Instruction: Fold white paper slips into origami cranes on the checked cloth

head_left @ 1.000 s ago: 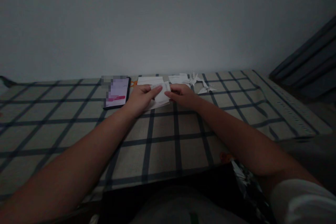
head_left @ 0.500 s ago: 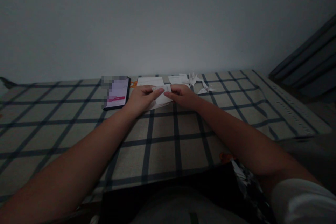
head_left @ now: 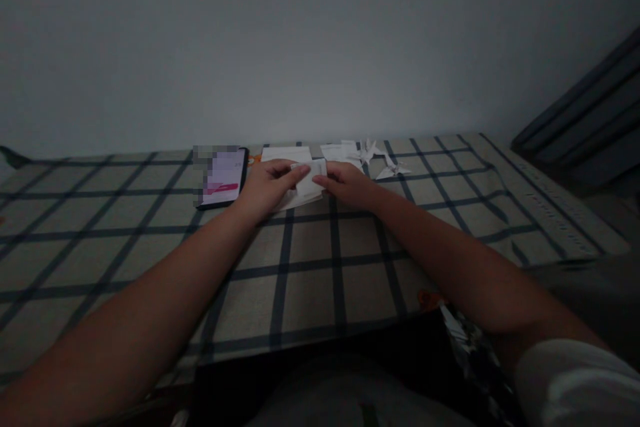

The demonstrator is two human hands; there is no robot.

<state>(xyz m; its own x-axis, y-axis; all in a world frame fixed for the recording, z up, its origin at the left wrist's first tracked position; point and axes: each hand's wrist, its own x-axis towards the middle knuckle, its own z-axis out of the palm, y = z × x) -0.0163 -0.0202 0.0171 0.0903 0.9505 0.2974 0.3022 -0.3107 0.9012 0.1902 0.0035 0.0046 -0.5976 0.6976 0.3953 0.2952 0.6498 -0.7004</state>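
Observation:
In dim light, my left hand (head_left: 267, 188) and my right hand (head_left: 349, 184) meet over a small piece of white paper (head_left: 309, 181) near the far edge of a checked cloth (head_left: 310, 260). Both hands pinch the paper, the left at its left end, the right at its right end. The paper looks partly folded and rests close to the cloth. More white paper sheets (head_left: 286, 154) lie just behind it. Two folded white paper cranes (head_left: 380, 159) sit to the right of my right hand.
A phone (head_left: 223, 177) with a lit screen lies face up left of my left hand. A plain wall rises right behind the cloth. Dark slanted bars (head_left: 590, 127) stand at the far right. My lap and dark clothing fill the bottom edge.
The hands have stayed in place; the fingers shifted slightly on the paper, and its top edge looks a little flatter than before.

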